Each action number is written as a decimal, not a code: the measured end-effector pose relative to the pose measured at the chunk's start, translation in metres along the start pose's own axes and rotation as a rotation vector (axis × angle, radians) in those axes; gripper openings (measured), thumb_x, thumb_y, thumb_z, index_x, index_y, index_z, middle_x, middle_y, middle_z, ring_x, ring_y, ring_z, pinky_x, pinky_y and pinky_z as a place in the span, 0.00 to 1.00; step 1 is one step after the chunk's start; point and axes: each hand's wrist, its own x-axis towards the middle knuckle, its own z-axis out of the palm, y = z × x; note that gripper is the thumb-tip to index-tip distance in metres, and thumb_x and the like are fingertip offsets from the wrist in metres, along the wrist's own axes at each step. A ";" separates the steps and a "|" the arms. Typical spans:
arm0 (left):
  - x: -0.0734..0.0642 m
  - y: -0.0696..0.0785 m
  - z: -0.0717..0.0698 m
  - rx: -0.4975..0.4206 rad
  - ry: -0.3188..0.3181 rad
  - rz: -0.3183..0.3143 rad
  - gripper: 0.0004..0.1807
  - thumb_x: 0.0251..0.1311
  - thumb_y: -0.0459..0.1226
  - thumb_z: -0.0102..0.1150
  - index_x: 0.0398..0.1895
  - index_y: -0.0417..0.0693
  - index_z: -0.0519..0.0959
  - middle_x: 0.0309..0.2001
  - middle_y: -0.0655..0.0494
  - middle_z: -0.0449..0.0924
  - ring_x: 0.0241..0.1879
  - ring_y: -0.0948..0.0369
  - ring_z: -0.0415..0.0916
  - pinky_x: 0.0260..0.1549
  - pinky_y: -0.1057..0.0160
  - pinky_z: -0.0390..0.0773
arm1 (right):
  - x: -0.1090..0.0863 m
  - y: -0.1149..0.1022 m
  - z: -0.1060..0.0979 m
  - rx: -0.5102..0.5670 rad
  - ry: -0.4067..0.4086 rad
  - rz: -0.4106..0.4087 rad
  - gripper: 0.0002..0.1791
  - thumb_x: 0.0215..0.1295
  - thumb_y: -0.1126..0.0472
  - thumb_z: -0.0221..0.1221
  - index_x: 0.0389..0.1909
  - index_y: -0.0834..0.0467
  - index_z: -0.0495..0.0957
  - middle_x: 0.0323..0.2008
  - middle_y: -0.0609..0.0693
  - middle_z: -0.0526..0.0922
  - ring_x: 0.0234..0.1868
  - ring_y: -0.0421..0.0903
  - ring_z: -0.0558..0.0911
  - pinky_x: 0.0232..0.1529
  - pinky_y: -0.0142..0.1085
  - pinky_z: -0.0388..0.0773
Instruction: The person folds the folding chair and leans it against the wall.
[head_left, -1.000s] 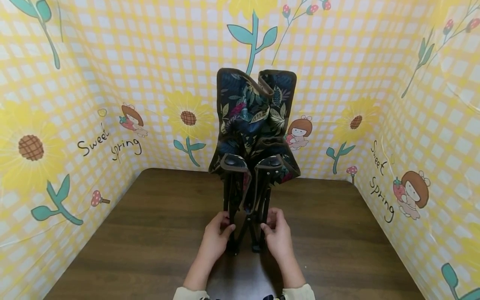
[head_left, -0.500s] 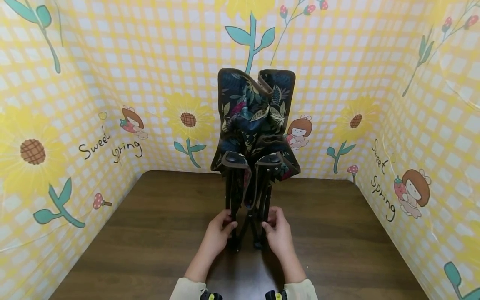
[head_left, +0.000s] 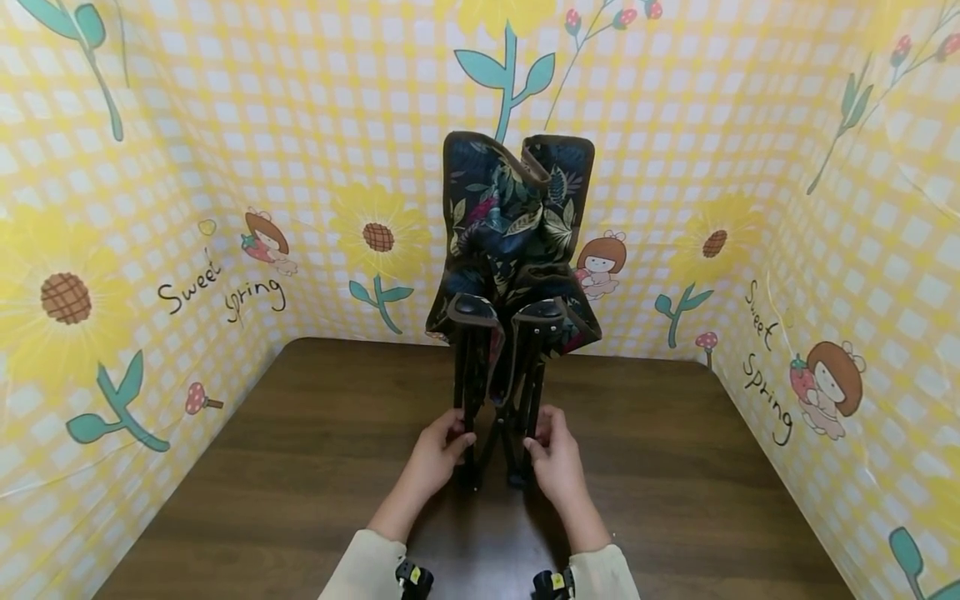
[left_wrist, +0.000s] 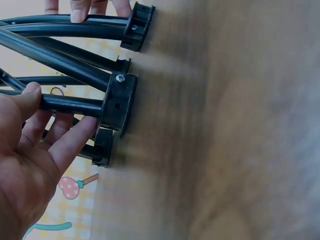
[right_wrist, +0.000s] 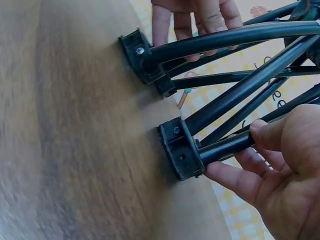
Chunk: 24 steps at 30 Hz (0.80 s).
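Observation:
A folding chair (head_left: pixel 498 225) with dark leaf-patterned fabric and black tube legs stands upright in the middle of the head view, its frame drawn together. My left hand (head_left: pixel 435 454) holds the lower left leg. On the opposite side, my right hand (head_left: pixel 558 458) grips the lower right leg. In the left wrist view, the thumb and fingers of the left hand (left_wrist: pixel 30 165) pinch a black tube (left_wrist: pixel 75 105) just above its plastic foot (left_wrist: pixel 119 102). The right wrist view has the right hand (right_wrist: pixel 285 165) around another tube (right_wrist: pixel 225 149), close to a foot (right_wrist: pixel 181 150).
A brown wood-grain table (head_left: pixel 300 467) lies under the chair. Yellow checked cloth walls (head_left: pixel 315 125) with printed flowers and girls enclose it at the back and both sides. The chair's fabric back stands in front of the rear wall.
The chair's feet and both hands have shifted slightly farther from the person. Both hands keep their hold on the legs, and the frame looks about as narrow as before.

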 end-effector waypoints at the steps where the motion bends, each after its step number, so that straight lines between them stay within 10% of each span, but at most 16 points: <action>1: 0.001 0.000 0.000 -0.004 0.002 -0.004 0.15 0.70 0.31 0.61 0.58 0.39 0.77 0.41 0.49 0.80 0.40 0.48 0.83 0.30 0.62 0.86 | 0.001 0.000 0.000 -0.009 -0.001 0.000 0.25 0.67 0.72 0.64 0.60 0.54 0.69 0.33 0.51 0.82 0.36 0.45 0.81 0.38 0.38 0.80; 24: 0.024 -0.008 -0.001 0.012 0.018 0.019 0.14 0.69 0.30 0.62 0.56 0.38 0.78 0.38 0.49 0.82 0.35 0.53 0.82 0.28 0.63 0.86 | 0.025 0.010 0.005 -0.025 -0.011 -0.058 0.30 0.62 0.75 0.66 0.63 0.57 0.68 0.31 0.51 0.82 0.33 0.44 0.80 0.35 0.34 0.80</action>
